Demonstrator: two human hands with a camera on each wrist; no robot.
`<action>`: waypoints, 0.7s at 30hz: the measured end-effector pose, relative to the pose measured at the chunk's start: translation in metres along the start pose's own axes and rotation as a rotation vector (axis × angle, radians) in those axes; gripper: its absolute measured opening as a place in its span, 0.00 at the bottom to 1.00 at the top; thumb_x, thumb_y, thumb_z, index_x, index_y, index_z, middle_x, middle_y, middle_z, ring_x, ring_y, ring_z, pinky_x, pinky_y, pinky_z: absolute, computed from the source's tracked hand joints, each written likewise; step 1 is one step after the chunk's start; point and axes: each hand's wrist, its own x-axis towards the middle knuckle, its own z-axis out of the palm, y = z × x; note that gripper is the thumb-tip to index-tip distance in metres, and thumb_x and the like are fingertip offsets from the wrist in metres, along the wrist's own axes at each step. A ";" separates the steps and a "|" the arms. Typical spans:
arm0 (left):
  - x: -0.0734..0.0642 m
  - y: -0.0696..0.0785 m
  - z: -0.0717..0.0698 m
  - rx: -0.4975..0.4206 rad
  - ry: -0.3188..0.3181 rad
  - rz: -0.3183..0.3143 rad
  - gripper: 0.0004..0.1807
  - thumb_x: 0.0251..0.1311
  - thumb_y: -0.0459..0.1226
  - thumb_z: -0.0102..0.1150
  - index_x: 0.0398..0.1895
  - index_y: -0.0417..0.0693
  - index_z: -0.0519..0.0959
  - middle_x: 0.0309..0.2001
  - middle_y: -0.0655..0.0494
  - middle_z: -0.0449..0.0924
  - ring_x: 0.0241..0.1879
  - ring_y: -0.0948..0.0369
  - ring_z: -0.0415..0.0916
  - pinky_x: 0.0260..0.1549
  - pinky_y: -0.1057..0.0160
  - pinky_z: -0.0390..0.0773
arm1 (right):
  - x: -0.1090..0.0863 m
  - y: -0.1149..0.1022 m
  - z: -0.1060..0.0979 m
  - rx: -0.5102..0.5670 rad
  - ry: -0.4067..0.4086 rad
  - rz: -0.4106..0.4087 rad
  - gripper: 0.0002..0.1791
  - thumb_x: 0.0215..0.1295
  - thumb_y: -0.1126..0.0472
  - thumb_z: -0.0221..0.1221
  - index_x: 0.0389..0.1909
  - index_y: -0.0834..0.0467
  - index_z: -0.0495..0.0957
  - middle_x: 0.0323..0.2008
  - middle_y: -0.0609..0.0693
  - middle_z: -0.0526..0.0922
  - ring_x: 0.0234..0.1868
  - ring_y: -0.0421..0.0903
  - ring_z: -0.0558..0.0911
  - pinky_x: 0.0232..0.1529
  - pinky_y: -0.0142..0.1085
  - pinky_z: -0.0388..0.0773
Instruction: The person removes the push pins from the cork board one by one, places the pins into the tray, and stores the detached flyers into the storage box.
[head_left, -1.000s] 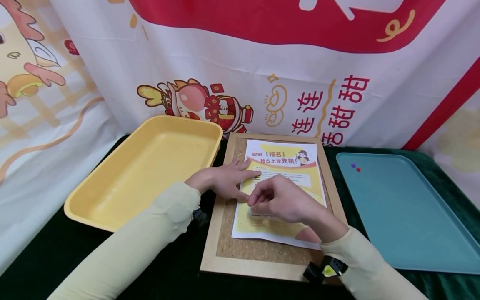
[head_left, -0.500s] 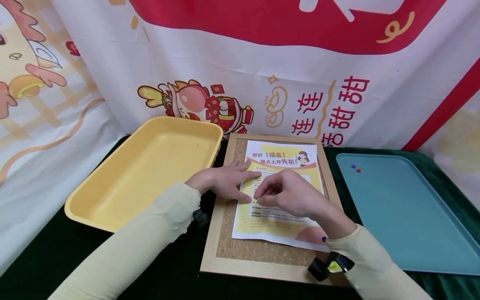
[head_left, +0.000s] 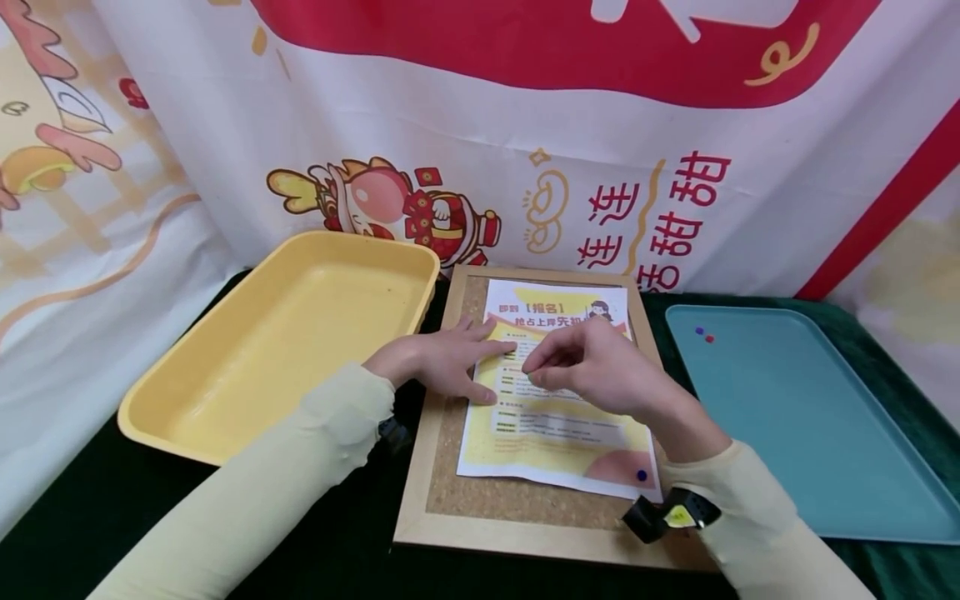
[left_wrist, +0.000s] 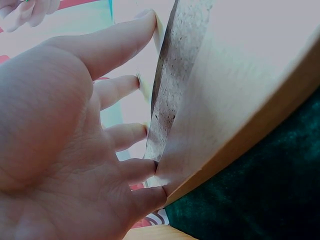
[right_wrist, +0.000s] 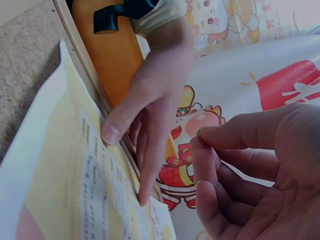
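A printed paper sheet (head_left: 555,454) lies on a wood-framed cork board (head_left: 517,500). My left hand (head_left: 453,362) rests with spread, straight fingers on the sheet's left edge; the left wrist view shows its fingertips touching the paper and frame. My right hand (head_left: 600,367) is above the upper middle of the sheet, thumb and index finger pinching a tiny green pushpin (head_left: 528,377), mostly hidden by the fingertips. In the right wrist view the pinching hand (right_wrist: 250,165) is apart from the paper. A blue pushpin (head_left: 642,476) sits at the sheet's lower right corner.
A yellow basin (head_left: 300,333) stands left of the board. To the right, a blue-green tray (head_left: 817,417) bears a blue pushpin (head_left: 699,331) and a red pushpin (head_left: 710,338). Dark green cloth (head_left: 337,542) covers the table, and a printed cloth backdrop (head_left: 480,125) hangs behind.
My right hand has lifted up and to the right from the middle of the sheet, bringing the blue pushpin at the lower right corner into view. The left hand stays in place.
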 end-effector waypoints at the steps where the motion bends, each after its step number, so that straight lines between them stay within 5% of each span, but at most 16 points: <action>1: 0.000 0.000 0.000 -0.001 0.001 0.002 0.46 0.72 0.58 0.61 0.87 0.70 0.51 0.89 0.54 0.27 0.87 0.43 0.21 0.83 0.36 0.38 | 0.000 0.000 -0.002 -0.005 0.007 0.004 0.06 0.71 0.63 0.68 0.43 0.58 0.91 0.41 0.50 0.91 0.40 0.47 0.83 0.46 0.40 0.80; 10: 0.000 0.002 0.001 -0.001 0.009 0.005 0.46 0.72 0.59 0.61 0.87 0.70 0.51 0.89 0.54 0.27 0.87 0.44 0.22 0.84 0.37 0.37 | -0.008 0.001 -0.022 -0.013 0.078 0.061 0.06 0.72 0.61 0.67 0.45 0.54 0.91 0.47 0.53 0.88 0.44 0.49 0.84 0.50 0.44 0.82; 21: -0.002 0.001 0.000 0.004 0.002 0.012 0.46 0.72 0.58 0.61 0.87 0.69 0.51 0.89 0.53 0.26 0.87 0.43 0.21 0.83 0.36 0.38 | -0.008 0.005 -0.029 -0.026 0.125 0.022 0.05 0.71 0.61 0.68 0.44 0.54 0.91 0.47 0.53 0.90 0.43 0.47 0.86 0.47 0.42 0.83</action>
